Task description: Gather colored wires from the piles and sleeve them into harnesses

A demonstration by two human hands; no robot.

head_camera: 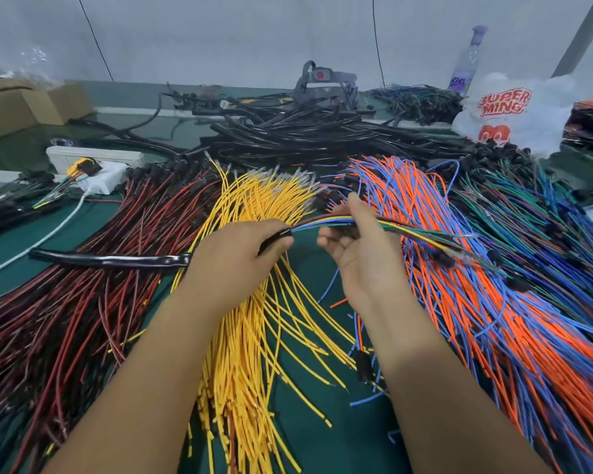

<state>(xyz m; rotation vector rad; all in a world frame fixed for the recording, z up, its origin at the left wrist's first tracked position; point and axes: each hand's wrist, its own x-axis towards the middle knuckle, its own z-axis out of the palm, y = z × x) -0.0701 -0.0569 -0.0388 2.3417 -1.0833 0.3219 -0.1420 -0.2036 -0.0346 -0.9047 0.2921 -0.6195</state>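
Colored wires, a small mixed bundle [326, 221] of them (blue, yellow, green, dark red), sit right in the middle of the view, stretched between the two hands above the green bench [308, 422]. The left hand [235, 254] is curled around the mouth of a black sleeve [110, 260], and the bundle's ends go into that mouth right at the fingertips. The rest of the sleeve trails off to the left, lying across the red and black wire pile [69, 302]. The right hand [360, 248] pinches the bundle a bit further along, thumb on top, other fingers loosely bent underneath. Past that hand the loose tail of the bundle runs out to the right over the orange and blue pile [493, 302], and it's kinda blurry there.

Under the hands there's a fan of yellow wires [250, 336] spread toward the near edge. Far right is a green and blue pile [545, 217]. Behind all that, a big heap of black sleeved harnesses [315, 135] sits mid-bench. A white plastic bag [514, 111] with red lettering is at back right with a bottle [468, 59] standing behind it, cardboard boxes [24, 104] at back left, and a white power strip [93, 162] near the red pile's far end.
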